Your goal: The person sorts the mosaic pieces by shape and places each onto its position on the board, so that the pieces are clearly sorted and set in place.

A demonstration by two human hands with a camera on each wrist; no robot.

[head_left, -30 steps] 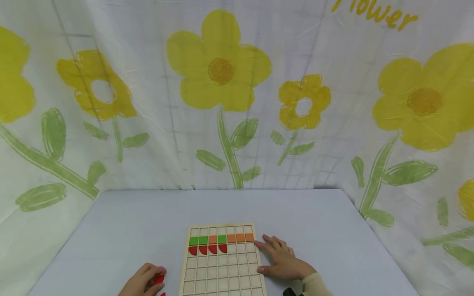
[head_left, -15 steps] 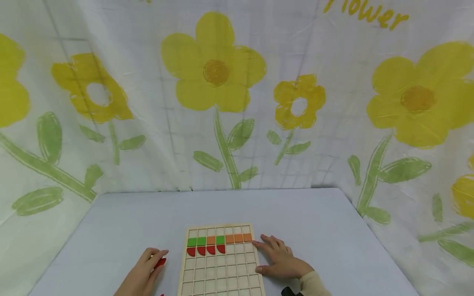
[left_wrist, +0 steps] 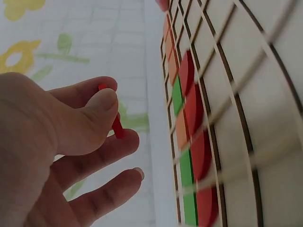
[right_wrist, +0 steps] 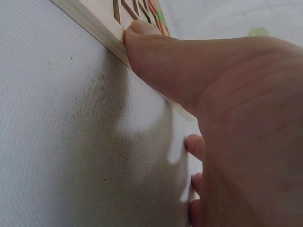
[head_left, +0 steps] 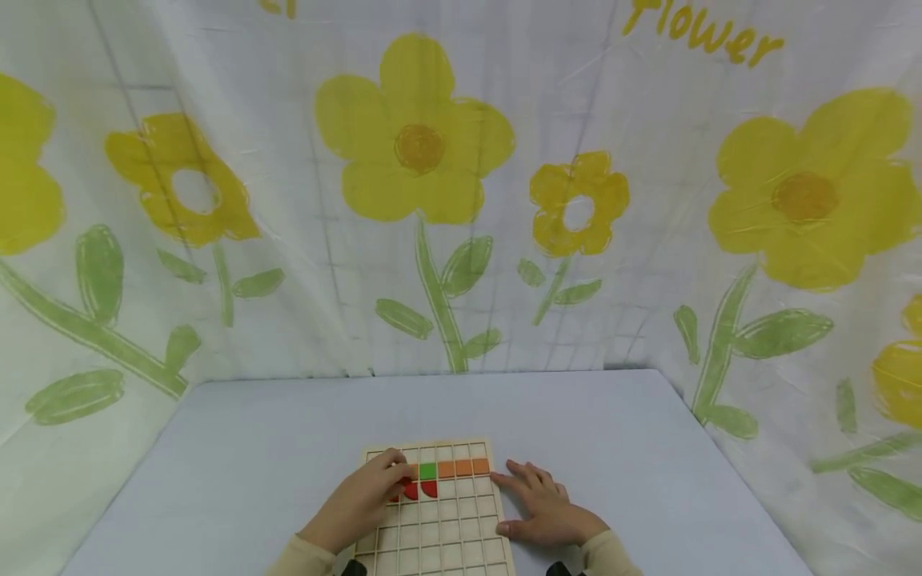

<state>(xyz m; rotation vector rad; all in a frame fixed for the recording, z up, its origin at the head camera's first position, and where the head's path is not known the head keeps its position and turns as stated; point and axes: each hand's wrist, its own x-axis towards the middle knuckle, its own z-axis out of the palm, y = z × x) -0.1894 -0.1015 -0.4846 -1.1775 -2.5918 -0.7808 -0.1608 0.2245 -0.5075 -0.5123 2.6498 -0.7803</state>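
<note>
My left hand (head_left: 363,498) is over the left side of a wooden grid board (head_left: 450,530). In the left wrist view its thumb and fingers pinch a thin red tile (left_wrist: 117,126), seen edge-on, above the board. Several red quarter-round tiles (left_wrist: 193,109) lie in one row of cells, partly hidden by the hand in the head view. Along the row behind them sit green square tiles (head_left: 428,471) and orange square tiles (head_left: 463,467). My right hand (head_left: 542,508) rests spread at the board's right edge, its thumb touching the wooden rim (right_wrist: 111,40).
The board lies on a white table (head_left: 576,424). Behind the table hangs a white curtain (head_left: 288,344) printed with yellow flowers. Dark camera pieces (head_left: 558,569) show near the wrists.
My left hand has moved right and away from me, from the table beside the board to over its upper left cells, carrying a red tile. My right hand stays at the edge.
</note>
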